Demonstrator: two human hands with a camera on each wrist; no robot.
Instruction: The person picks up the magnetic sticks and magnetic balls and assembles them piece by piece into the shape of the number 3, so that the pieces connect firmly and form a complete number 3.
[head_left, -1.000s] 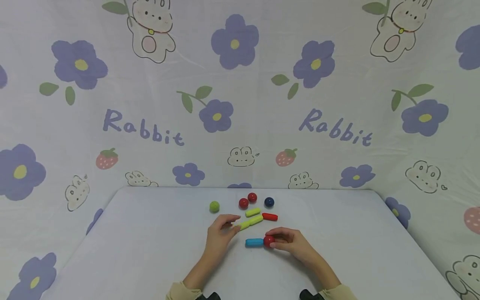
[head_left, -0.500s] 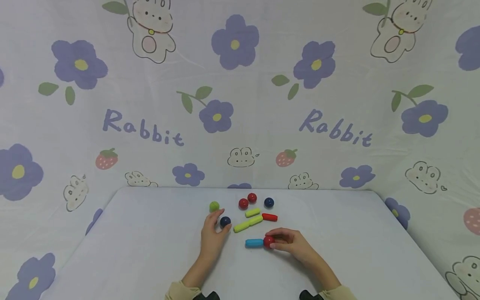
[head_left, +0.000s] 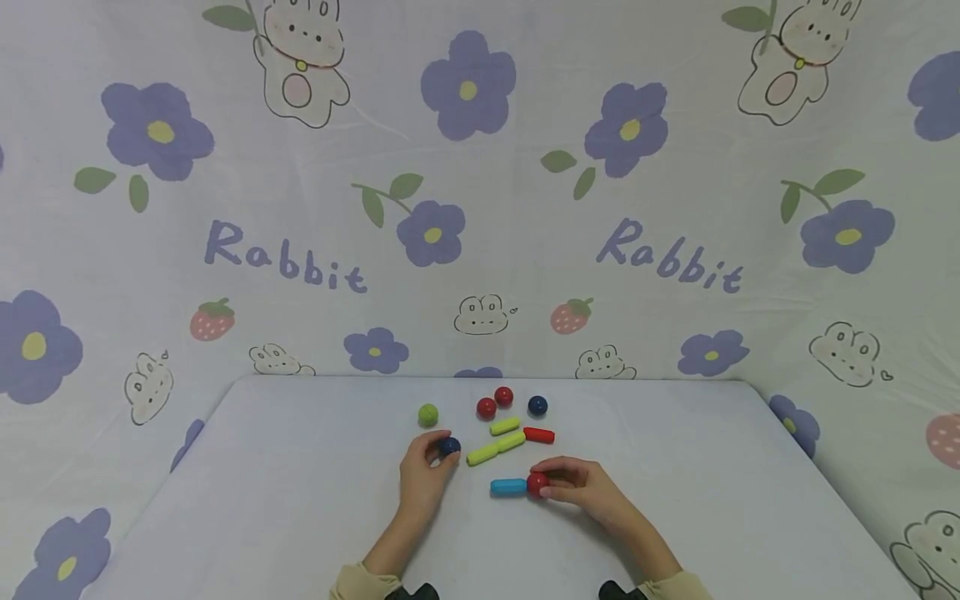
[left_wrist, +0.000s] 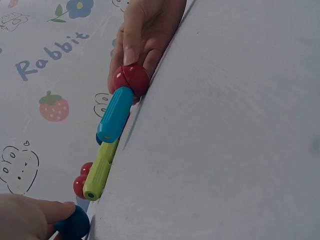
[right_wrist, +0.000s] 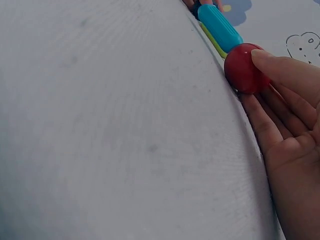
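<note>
My right hand [head_left: 588, 487] pinches a red ball [head_left: 537, 484] between thumb and fingers; a blue rod [head_left: 508, 487] is joined to the ball's left side. In the right wrist view the thumb lies on top of the red ball [right_wrist: 246, 69]. On the left, my left hand [head_left: 424, 475] holds a dark blue ball [head_left: 449, 447] between thumb and fingertips. The left wrist view shows a finger over that blue ball [left_wrist: 74, 223]. Just right of it lie two yellow-green rods [head_left: 496, 448] end to end, with a red rod [head_left: 539, 435] at their far end.
Behind the hands on the white table [head_left: 300, 500] lie a green ball [head_left: 428, 415], two red balls [head_left: 495, 402], another dark blue ball [head_left: 537, 406] and a short yellow-green rod [head_left: 505, 426]. A patterned cloth [head_left: 517, 183] hangs at the table's back edge.
My left hand has moved left from the near end of the yellow-green rods to the dark blue ball, and its fingers have closed on it. The right hand keeps its hold.
</note>
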